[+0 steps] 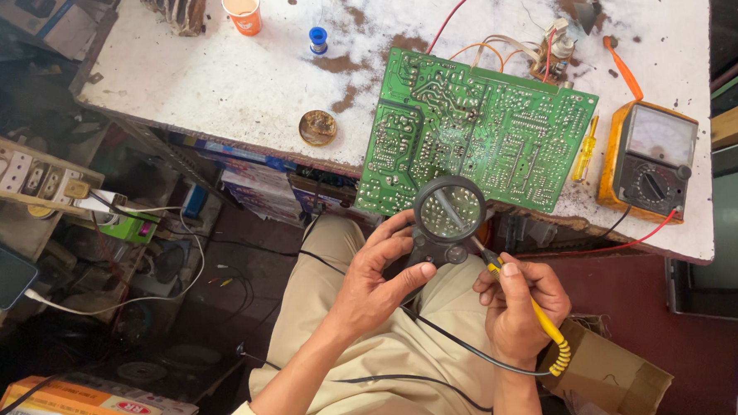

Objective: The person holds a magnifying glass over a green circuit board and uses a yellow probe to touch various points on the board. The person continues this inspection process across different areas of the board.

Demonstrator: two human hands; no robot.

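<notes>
Head view: 2 hands at a green circuit board (474,136) overhanging the desk's near edge.
An orange cup (242,9) stands at the far edge, contents unclear. The left hand (372,286) grasps a magnifying glass (449,212) over the solder-dotted board; the right hand (519,309) grips a yellow soldering iron (540,320).

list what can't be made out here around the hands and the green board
- Head view: where the tip of the yellow-handled tool in the right hand meets the green circuit board; the magnifying glass covers it.
- Magnifier handle: hidden by the left hand.
- Board tracks: too small.
- Meter reading: too small.
</notes>
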